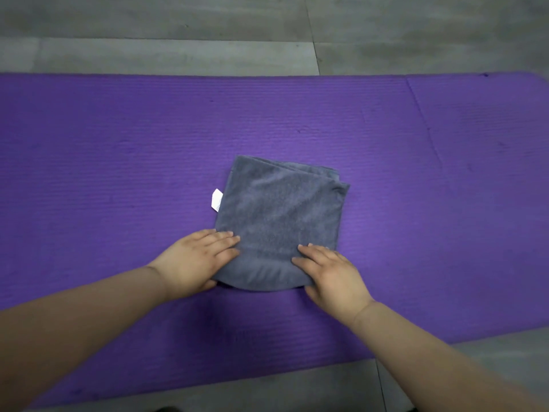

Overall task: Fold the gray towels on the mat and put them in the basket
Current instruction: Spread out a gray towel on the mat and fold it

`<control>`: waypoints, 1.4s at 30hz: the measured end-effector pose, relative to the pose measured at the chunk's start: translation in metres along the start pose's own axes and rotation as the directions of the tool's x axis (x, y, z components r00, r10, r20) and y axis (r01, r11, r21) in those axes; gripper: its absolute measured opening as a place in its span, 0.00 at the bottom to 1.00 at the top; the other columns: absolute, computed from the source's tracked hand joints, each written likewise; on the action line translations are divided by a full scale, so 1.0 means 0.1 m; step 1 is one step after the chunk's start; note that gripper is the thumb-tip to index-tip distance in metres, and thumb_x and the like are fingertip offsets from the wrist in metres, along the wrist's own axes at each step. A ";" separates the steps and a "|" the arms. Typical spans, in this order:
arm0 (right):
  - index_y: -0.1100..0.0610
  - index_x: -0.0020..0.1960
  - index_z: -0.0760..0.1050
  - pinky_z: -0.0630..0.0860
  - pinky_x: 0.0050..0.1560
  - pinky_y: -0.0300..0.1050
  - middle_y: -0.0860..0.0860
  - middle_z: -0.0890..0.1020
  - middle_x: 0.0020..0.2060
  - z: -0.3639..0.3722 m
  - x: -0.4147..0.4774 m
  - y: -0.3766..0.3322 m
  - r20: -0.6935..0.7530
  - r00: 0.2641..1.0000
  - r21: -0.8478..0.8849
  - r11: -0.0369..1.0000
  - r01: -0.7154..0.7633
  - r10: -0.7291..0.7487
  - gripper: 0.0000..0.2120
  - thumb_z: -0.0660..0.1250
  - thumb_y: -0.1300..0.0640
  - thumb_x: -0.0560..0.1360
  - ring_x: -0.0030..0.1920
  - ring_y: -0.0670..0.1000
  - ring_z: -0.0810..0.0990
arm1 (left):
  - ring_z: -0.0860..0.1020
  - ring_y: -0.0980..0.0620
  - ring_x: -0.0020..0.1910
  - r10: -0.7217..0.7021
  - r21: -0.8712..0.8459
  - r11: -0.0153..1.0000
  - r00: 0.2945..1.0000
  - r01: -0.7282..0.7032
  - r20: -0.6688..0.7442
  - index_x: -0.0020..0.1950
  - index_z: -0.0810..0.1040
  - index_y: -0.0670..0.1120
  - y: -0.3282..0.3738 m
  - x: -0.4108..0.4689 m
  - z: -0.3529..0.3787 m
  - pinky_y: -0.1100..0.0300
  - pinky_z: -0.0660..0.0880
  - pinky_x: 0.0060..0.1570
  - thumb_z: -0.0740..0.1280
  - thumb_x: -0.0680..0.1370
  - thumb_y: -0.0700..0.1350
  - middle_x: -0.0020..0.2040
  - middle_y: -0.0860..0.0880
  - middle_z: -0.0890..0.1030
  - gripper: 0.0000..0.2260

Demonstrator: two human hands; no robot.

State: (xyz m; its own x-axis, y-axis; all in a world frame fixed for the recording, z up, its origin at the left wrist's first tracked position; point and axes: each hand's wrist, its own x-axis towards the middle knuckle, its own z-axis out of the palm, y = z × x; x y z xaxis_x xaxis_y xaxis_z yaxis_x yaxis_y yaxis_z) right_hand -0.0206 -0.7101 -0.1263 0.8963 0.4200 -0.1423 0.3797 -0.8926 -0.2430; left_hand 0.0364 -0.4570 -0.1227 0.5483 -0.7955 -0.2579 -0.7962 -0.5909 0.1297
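Pinching gray towel [279, 215] by near corners, left hand [193, 260], right hand [329, 275], fingers [225, 239] flat on top, thumbs beneath.

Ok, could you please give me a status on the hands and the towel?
Hands: left hand and right hand pinch near corners of gray towel. Towel folded, on purple mat. No basket in view.

Both bare forearms come in from the lower corners and lean toward each other. The left hand [193, 260] lies palm down, with its fingers straight and close together on top of the towel [279, 212] and its thumb tucked under the near edge. The right hand [329, 272] does the same, fingers flat on top and thumb below. The hands are apart, one at each near corner.
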 end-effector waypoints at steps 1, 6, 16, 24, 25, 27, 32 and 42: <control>0.50 0.42 0.83 0.81 0.37 0.42 0.49 0.86 0.43 -0.07 0.04 -0.01 0.010 1.000 0.039 0.999 -0.021 0.021 0.21 0.71 0.52 0.49 0.42 0.49 0.85 | 0.84 0.55 0.41 -0.010 -0.015 1.000 1.000 0.010 0.005 0.41 0.84 0.49 0.02 0.01 -0.08 0.65 0.78 0.41 0.78 0.39 0.57 0.44 0.52 0.85 0.32; 0.54 0.52 0.79 0.74 0.50 0.38 0.50 0.83 0.45 -0.52 0.14 0.06 0.496 0.867 0.335 0.910 -0.244 0.051 0.11 0.66 0.60 0.71 0.44 0.42 0.80 | 0.77 0.59 0.48 -0.114 -0.357 0.910 0.956 0.209 0.269 0.51 0.77 0.54 0.17 -0.01 -0.37 0.65 0.72 0.48 0.67 0.69 0.46 0.48 0.58 0.79 0.11; 0.58 0.46 0.76 0.71 0.40 0.22 0.44 0.77 0.37 -0.62 0.31 0.27 0.262 0.890 0.820 0.401 -0.410 0.375 0.07 0.67 0.68 0.72 0.32 0.29 0.75 | 0.74 0.70 0.30 -0.530 -0.965 0.131 0.838 0.229 0.127 0.40 0.72 0.52 -0.11 0.11 -0.48 0.79 0.69 0.34 0.68 0.60 0.44 0.36 0.55 0.75 0.11; 0.60 0.56 0.77 0.65 0.59 0.41 0.58 0.81 0.52 -0.44 0.55 0.34 0.065 0.832 0.521 0.693 -0.499 0.551 0.11 0.64 0.61 0.74 0.58 0.56 0.74 | 0.75 0.49 0.55 -0.697 -0.816 0.399 0.716 0.417 0.025 0.58 0.74 0.41 -0.24 0.56 -0.40 0.62 0.68 0.57 0.65 0.75 0.39 0.54 0.45 0.78 0.12; 0.59 0.57 0.77 0.65 0.58 0.41 0.58 0.81 0.52 -0.44 0.57 0.35 0.058 0.829 0.498 0.703 -0.507 0.557 0.11 0.63 0.61 0.75 0.59 0.56 0.73 | 0.75 0.47 0.57 -0.701 -0.788 0.430 0.713 0.440 0.015 0.58 0.74 0.41 -0.26 0.60 -0.40 0.59 0.68 0.59 0.65 0.75 0.40 0.56 0.44 0.78 0.12; 0.58 0.59 0.76 0.64 0.58 0.41 0.59 0.80 0.53 -0.44 0.59 0.34 0.067 0.827 0.440 0.728 -0.526 0.557 0.13 0.62 0.59 0.75 0.60 0.56 0.72 | 0.74 0.44 0.59 -0.686 -0.736 0.482 0.728 0.476 0.022 0.59 0.73 0.41 -0.29 0.69 -0.38 0.57 0.67 0.60 0.64 0.76 0.41 0.59 0.42 0.77 0.13; 0.57 0.61 0.74 0.64 0.61 0.45 0.57 0.77 0.58 -0.48 0.69 0.34 0.060 0.875 0.218 0.849 -0.481 0.480 0.15 0.60 0.59 0.76 0.62 0.57 0.71 | 0.70 0.45 0.65 -0.657 -0.723 0.414 0.731 0.552 0.182 0.69 0.64 0.44 -0.28 0.74 -0.38 0.61 0.65 0.61 0.63 0.77 0.46 0.66 0.42 0.72 0.22; 0.51 0.74 0.52 0.60 0.70 0.49 0.52 0.64 0.71 -0.59 0.97 0.10 0.495 0.845 0.090 0.955 -0.282 0.203 0.41 0.69 0.43 0.68 0.71 0.54 0.63 | 0.64 0.49 0.70 -0.564 -0.767 0.383 0.788 0.514 0.246 0.74 0.52 0.47 -0.23 0.60 -0.35 0.64 0.61 0.65 0.70 0.72 0.47 0.72 0.45 0.64 0.37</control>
State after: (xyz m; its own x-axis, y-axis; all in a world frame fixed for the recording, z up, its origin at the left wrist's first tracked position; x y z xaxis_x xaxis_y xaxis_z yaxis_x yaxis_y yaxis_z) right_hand 0.0838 -0.6881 -0.0858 0.7206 0.2550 -0.6447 0.0891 -0.9563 -0.2787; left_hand 0.0961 -0.4959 -0.1076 0.8185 -0.2604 -0.5120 0.1727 -0.7385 0.6517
